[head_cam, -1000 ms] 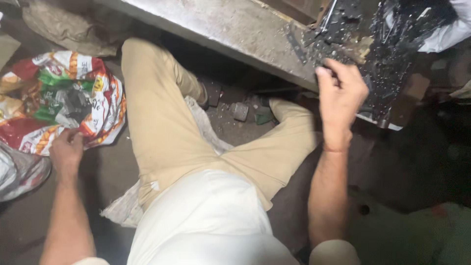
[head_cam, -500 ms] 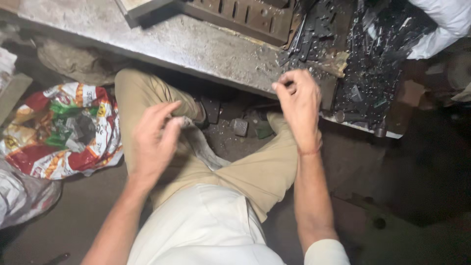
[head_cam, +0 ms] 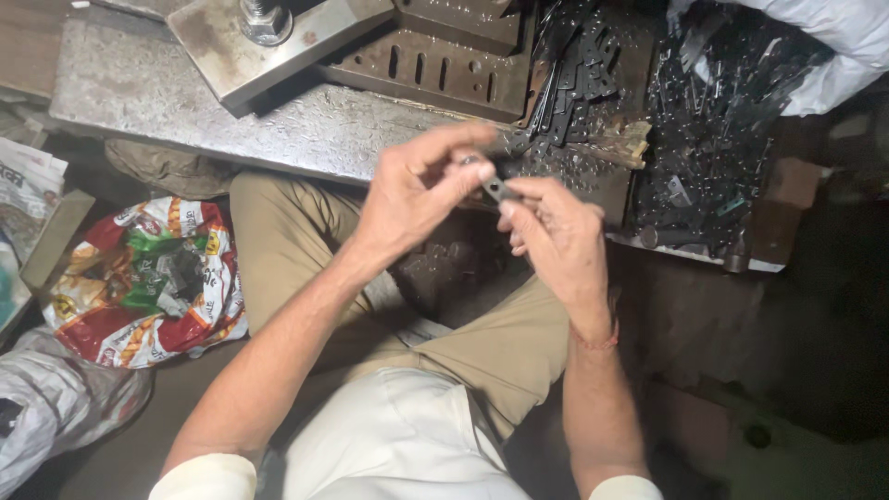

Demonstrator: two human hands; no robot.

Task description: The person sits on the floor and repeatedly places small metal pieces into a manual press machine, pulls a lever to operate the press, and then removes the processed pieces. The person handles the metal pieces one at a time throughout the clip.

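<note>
hands meet above the lap, in front of the steel bench (head_cam: 278, 130). left hand (head_cam: 417, 190) and right hand (head_cam: 556, 236) both pinch a small dark metal piece (head_cam: 495, 190) between fingertips, holding it just below the bench edge. behind it, a pile of dark metal strips (head_cam: 574, 74) lies on the bench. on the floor to the left, a printed red and green sack (head_cam: 148, 278) sits open with dark bits inside.
</note>
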